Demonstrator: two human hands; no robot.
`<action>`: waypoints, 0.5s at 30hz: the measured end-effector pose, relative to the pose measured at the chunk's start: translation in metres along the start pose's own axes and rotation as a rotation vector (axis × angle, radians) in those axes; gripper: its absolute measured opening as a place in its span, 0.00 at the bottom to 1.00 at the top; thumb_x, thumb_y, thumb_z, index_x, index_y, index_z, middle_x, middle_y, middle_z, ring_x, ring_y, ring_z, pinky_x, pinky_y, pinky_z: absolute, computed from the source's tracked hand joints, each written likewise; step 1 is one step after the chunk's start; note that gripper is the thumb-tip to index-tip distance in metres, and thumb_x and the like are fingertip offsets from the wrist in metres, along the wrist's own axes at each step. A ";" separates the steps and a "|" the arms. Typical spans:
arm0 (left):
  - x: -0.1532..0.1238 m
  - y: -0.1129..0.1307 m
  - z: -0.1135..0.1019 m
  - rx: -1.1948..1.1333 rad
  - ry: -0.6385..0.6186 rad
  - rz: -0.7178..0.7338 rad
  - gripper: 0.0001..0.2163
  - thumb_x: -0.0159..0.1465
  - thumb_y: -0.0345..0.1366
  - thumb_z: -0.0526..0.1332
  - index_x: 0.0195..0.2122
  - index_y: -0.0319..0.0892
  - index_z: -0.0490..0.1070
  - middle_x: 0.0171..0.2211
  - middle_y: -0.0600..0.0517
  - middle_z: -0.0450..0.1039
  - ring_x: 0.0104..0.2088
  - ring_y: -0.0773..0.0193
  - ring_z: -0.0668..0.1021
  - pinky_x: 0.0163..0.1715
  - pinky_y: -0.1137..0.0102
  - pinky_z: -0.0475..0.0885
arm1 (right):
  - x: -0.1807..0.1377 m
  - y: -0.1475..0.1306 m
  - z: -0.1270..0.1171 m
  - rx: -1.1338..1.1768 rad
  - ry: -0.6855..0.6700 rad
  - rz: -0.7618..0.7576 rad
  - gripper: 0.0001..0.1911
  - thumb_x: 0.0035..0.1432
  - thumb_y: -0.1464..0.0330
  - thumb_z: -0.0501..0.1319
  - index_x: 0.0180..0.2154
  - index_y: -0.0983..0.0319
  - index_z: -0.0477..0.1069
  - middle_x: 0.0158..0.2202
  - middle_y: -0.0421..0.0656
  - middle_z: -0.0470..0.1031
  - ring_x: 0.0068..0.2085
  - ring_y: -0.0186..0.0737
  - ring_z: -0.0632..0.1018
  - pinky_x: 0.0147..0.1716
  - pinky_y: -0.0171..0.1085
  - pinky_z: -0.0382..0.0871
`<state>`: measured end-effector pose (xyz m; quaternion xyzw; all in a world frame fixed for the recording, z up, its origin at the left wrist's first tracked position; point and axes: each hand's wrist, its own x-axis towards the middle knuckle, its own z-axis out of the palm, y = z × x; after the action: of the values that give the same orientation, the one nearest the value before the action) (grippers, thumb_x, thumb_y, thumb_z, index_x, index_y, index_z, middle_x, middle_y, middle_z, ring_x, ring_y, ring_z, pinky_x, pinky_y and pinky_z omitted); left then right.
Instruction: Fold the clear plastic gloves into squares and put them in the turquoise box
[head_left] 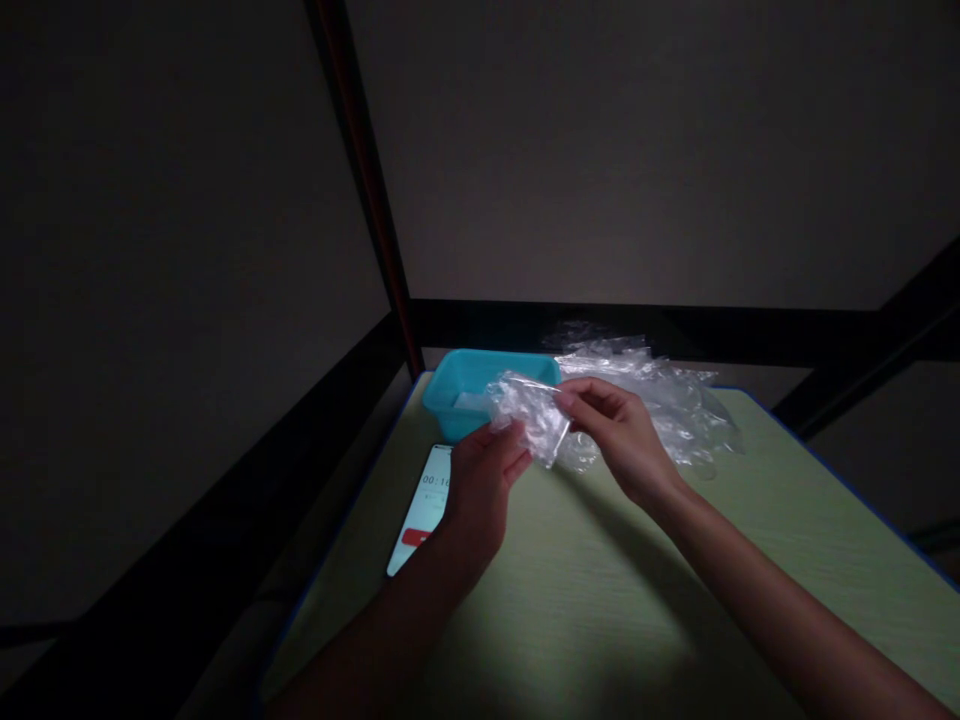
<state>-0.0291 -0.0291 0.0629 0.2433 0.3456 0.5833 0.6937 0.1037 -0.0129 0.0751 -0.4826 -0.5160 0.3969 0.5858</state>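
Observation:
Between my two hands, above the table, is a crinkled clear plastic bag (531, 412). My left hand (487, 468) is closed on its lower left side. At the upper right edge, my right hand (616, 430) pinches it between thumb and fingers. Just behind the bag stands a turquoise plastic basin (450, 395), with something pale lying inside that I cannot make out. To the right, partly behind my right hand, a heap of clear plastic bags (660, 390) spreads over the table's back.
A phone (420, 510) showing a timer lies at the table's left, partly covered by my left forearm. The pale green table (600, 600) has blue edging. Dark walls with a black band (480, 325) stand close behind and to the left.

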 end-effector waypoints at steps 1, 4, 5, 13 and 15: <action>0.001 0.002 0.000 -0.004 0.022 -0.013 0.06 0.48 0.28 0.67 0.27 0.38 0.71 0.30 0.49 0.77 0.39 0.59 0.78 0.48 0.62 0.67 | 0.004 0.003 -0.001 -0.023 0.059 -0.016 0.13 0.42 0.61 0.64 0.30 0.61 0.69 0.29 0.39 0.71 0.29 0.34 0.69 0.28 0.34 0.61; 0.004 0.010 -0.001 -0.022 0.137 -0.067 0.05 0.50 0.23 0.64 0.25 0.38 0.70 0.28 0.51 0.76 0.33 0.65 0.78 0.44 0.66 0.70 | 0.016 0.017 -0.006 -0.052 0.239 0.056 0.16 0.39 0.63 0.65 0.33 0.59 0.65 0.35 0.39 0.69 0.31 0.34 0.69 0.26 0.32 0.61; 0.006 0.014 -0.001 -0.024 0.180 -0.081 0.06 0.51 0.22 0.63 0.24 0.38 0.69 0.26 0.52 0.75 0.29 0.68 0.78 0.41 0.68 0.71 | 0.019 0.021 -0.007 -0.056 0.246 0.093 0.16 0.39 0.63 0.65 0.32 0.59 0.64 0.33 0.38 0.68 0.29 0.33 0.68 0.24 0.32 0.60; 0.027 0.043 -0.011 0.000 0.224 -0.060 0.09 0.54 0.19 0.59 0.22 0.39 0.66 0.20 0.56 0.71 0.20 0.73 0.73 0.24 0.77 0.71 | 0.024 0.037 -0.005 0.064 0.019 0.437 0.10 0.43 0.71 0.63 0.25 0.61 0.61 0.19 0.34 0.65 0.16 0.28 0.68 0.12 0.27 0.58; 0.031 0.043 -0.015 0.007 0.164 -0.034 0.08 0.54 0.20 0.60 0.23 0.39 0.68 0.22 0.55 0.72 0.22 0.73 0.74 0.27 0.77 0.71 | 0.022 0.035 -0.003 0.115 -0.019 0.475 0.09 0.45 0.73 0.61 0.25 0.61 0.60 0.18 0.35 0.66 0.17 0.29 0.70 0.14 0.28 0.63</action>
<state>-0.0653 0.0091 0.0791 0.1912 0.4072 0.5883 0.6720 0.1115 0.0151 0.0458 -0.5527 -0.3699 0.5568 0.4977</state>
